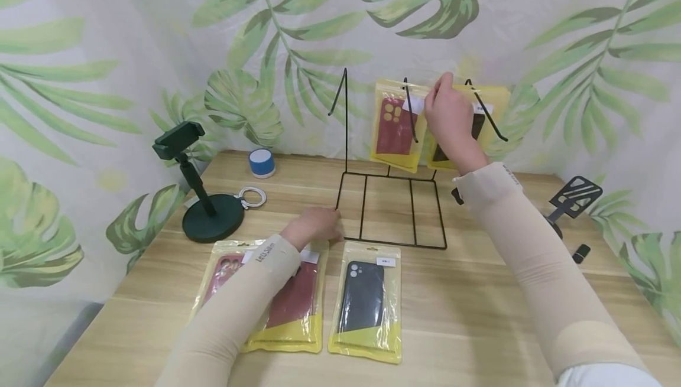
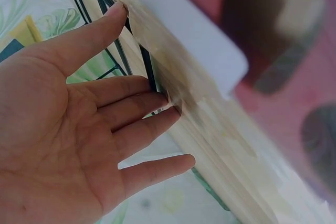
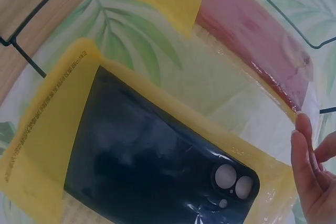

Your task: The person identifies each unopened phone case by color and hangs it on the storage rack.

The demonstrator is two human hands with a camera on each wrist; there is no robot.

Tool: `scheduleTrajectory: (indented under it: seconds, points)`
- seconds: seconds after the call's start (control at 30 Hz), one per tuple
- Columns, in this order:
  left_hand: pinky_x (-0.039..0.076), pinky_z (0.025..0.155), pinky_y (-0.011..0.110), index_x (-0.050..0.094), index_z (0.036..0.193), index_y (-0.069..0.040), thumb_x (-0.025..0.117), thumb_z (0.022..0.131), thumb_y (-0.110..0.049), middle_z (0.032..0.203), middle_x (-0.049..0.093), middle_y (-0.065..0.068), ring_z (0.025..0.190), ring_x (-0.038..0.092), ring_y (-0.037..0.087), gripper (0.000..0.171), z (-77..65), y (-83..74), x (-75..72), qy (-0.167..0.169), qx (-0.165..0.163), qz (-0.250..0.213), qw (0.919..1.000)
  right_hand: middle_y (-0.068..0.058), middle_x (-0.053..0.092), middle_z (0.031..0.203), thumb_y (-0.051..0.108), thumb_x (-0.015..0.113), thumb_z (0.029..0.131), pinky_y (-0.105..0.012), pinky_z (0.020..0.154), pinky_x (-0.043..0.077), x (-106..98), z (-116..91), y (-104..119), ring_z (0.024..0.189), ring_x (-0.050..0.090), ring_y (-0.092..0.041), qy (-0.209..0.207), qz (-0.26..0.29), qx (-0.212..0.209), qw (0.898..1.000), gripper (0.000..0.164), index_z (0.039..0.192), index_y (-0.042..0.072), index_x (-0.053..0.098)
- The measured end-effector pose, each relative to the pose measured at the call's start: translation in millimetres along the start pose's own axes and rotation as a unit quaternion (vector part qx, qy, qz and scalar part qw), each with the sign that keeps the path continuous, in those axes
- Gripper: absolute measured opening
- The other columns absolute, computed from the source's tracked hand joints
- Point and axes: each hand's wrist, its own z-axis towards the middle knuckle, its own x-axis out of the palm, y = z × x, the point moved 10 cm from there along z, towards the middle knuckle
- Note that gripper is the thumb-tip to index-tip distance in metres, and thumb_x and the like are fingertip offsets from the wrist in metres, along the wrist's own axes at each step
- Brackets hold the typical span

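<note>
And here are the hands: the left hand (image 1: 315, 224) is down low, palm spread, fingers loosely stretched and holding nothing, fingertips right at the front left corner of the black wire rack (image 1: 413, 212)! Up high goes the right hand (image 1: 451, 116), fingers at the edge of the hanging red packet (image 3: 252, 35), near its white label; whether they pinch it or merely touch it, I cannot tell. That packet is on the middle prong, tilted slightly. Just beside it, partly behind the right hand, the hanging dark packet (image 3: 163, 140) is on the right prong, two round camera holes plain to see from the right wrist.

Out onto the tabletop (image 1: 468, 316): the flat dark packet (image 1: 363, 301) lies just in front of the rack, label at its top. To its left, two more, the inner red packet (image 1: 298, 301) and the outer red packet (image 1: 219, 272), both partly covered by the left forearm.

Far left, a dark green phone stand (image 1: 194, 181) stands upright, a coiled white cable (image 1: 253, 205) by its base, and a blue drum (image 1: 262, 164) with a white top beyond. Over on the right, a black slotted holder (image 1: 566, 205) and a small black piece (image 1: 581, 253). Leafy cloth (image 1: 314, 26) all along the back!
</note>
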Motion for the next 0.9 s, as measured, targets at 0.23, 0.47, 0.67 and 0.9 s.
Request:
scheduleTrajectory:
  seconds: [0.23,0.47,0.67,0.9]
  points:
    - [0.043,0.111,0.048,0.044,0.148,-0.002,0.067,0.093,-0.041,0.150,0.049,0.016,0.132,0.053,0.035,0.072,3.8,-5.0,3.5,0.001,0.006,0.006,1.0000,-0.005,0.038,0.056,0.022,0.038,0.105,-0.037,0.045,0.029,2.6,-2.0,-9.7,0.046,0.038,-0.026,0.010,-0.003,0.008,1.000,0.024,0.104,0.000,0.048]
    - [0.043,0.111,0.048,0.045,0.147,-0.001,0.068,0.093,-0.040,0.151,0.048,0.017,0.133,0.052,0.036,0.071,3.7,-4.9,1.9,0.000,0.008,0.005,1.0000,-0.011,0.059,0.065,0.032,0.041,0.105,-0.035,0.045,0.035,3.1,-21.6,-16.8,0.047,0.048,-0.025,0.057,0.007,0.013,0.998,0.042,0.131,-0.001,0.046]
    - [0.043,0.111,0.048,0.045,0.146,-0.001,0.068,0.093,-0.040,0.147,0.051,0.018,0.131,0.054,0.036,0.070,4.3,-4.1,0.5,0.000,0.009,0.005,0.9999,-0.014,0.067,0.072,0.027,0.049,0.103,-0.032,0.042,0.034,-2.9,-63.5,-7.2,0.045,0.051,-0.024,0.064,-0.027,-0.043,0.997,0.044,0.133,-0.004,0.047]
    - [0.045,0.109,0.048,0.049,0.143,-0.001,0.068,0.093,-0.038,0.141,0.057,0.020,0.127,0.057,0.036,0.065,1.1,-2.4,-1.9,-0.003,0.013,-0.008,0.9999,-0.009,0.069,0.094,0.029,0.058,0.098,-0.033,0.048,0.048,36.0,-136.1,0.8,0.068,0.064,-0.022,0.233,-0.032,-0.050,0.971,0.031,0.116,0.004,0.062]
